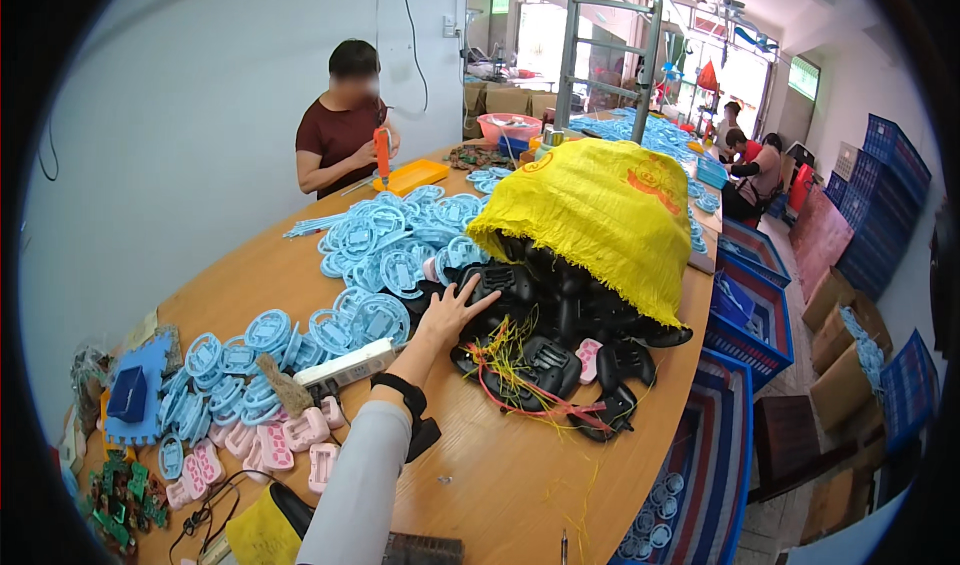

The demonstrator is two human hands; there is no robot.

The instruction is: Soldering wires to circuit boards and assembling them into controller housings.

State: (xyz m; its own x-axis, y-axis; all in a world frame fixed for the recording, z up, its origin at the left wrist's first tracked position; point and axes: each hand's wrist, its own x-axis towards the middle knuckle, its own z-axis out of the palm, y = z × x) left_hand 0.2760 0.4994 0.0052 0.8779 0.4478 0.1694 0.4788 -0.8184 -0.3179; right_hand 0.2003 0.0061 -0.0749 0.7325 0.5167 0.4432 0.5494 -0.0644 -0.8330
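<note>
My left hand (455,315) reaches across the table with its fingers spread. Its fingertips rest on or just over a black game controller shell (492,282) at the mouth of a yellow woven sack (600,210). More black controller parts spill from under the sack's frayed edge. In front of them lies another black shell (545,365), under a tangle of yellow and red string or thin wire (505,360). To its right is a small pink piece (588,360). A grey sleeve and a black band cover my left forearm and wrist. My right hand is out of the picture.
Light-blue round plastic parts (385,240) are heaped left of the sack. A white power strip (345,365), pink shells (275,445) and green circuit boards (125,490) lie nearer. Blue crates (745,365) line the table's right. Across the table, a person holds an orange tool (382,155).
</note>
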